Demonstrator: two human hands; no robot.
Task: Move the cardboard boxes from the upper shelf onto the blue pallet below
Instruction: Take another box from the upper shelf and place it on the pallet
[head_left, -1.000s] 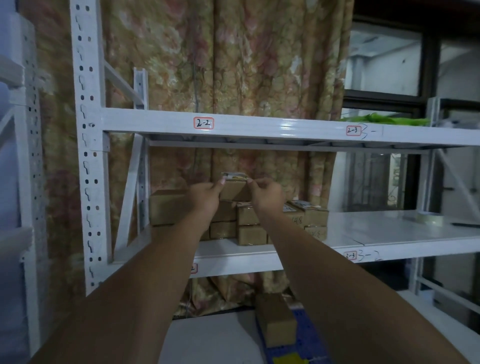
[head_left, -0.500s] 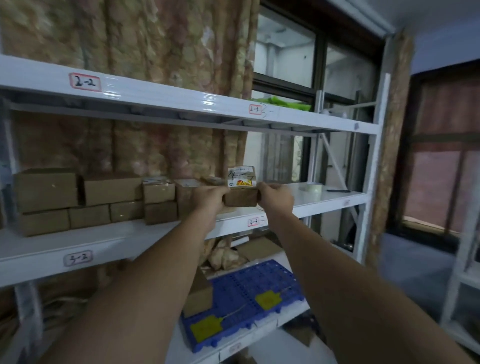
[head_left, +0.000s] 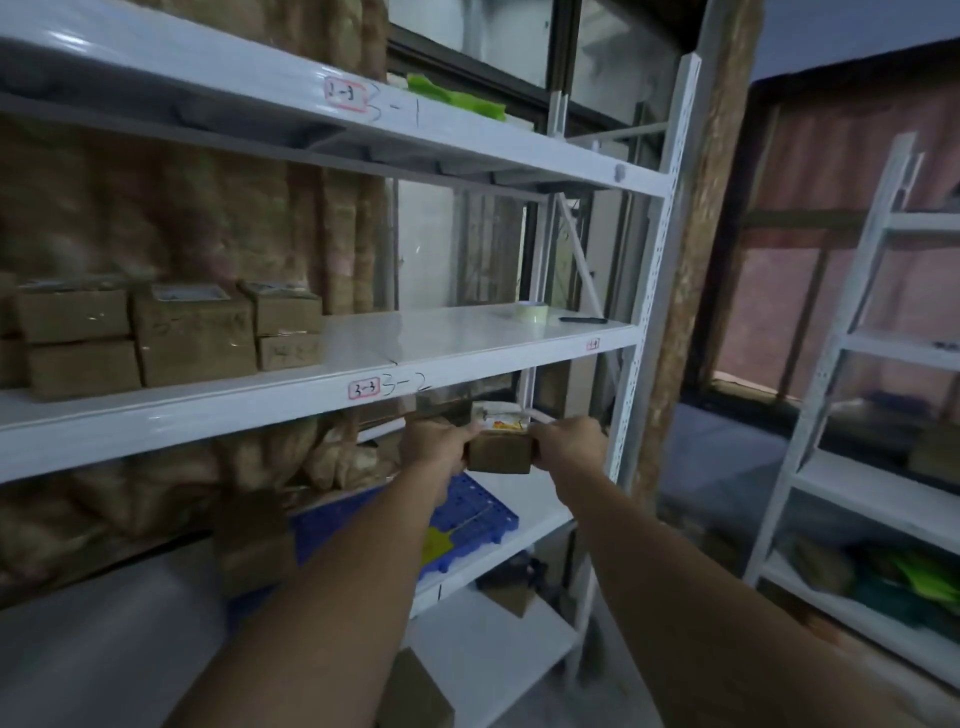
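I hold a small cardboard box (head_left: 500, 451) with a printed label on top between both hands, just below the front edge of the middle shelf (head_left: 291, 395). My left hand (head_left: 435, 446) grips its left end and my right hand (head_left: 569, 441) grips its right end. The blue pallet (head_left: 470, 514) lies on the shelf below, partly hidden by my left forearm, with a yellow patch on it. One cardboard box (head_left: 254, 540) stands on the pallet's left part. Several more cardboard boxes (head_left: 192, 338) are stacked at the left of the middle shelf.
A roll of tape (head_left: 531, 310) and a dark pen (head_left: 582, 320) lie on the right of the middle shelf. A white upright post (head_left: 649, 291) bounds the rack on the right. Another white rack (head_left: 872, 395) stands at the far right. Boxes (head_left: 415, 696) sit on lower shelves.
The box in both hands has come off the stack and moved right and down, from above the middle shelf to below its front edge, over the blue pallet. The view swung right.
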